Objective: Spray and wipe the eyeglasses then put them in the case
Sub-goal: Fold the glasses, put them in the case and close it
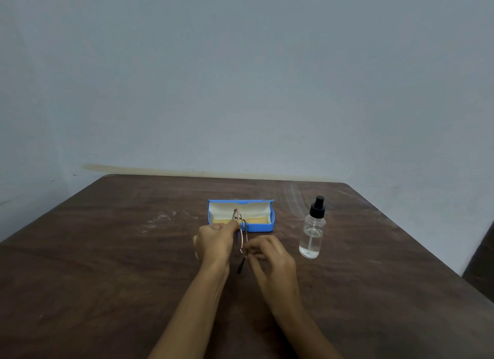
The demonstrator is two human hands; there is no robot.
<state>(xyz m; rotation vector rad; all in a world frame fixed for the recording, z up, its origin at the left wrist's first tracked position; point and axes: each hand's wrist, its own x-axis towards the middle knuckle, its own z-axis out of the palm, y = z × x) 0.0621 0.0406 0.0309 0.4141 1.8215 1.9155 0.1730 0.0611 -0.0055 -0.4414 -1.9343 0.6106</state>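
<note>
The left hand (216,238) gripped the thin rose-gold wire eyeglasses (241,237) edge-on at 6 o'clock of the open blue hard case (260,227). The right hand (270,254) pinched one black-tipped temple. It was probably folding the temples; next would come a level lowering into the case.

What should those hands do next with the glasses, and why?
Probably the right hand should reach for the clear spray bottle with the black cap: it stands upright just to that hand's right, while the left hand grips the thin metal-framed eyeglasses in front of the open blue case.
</note>
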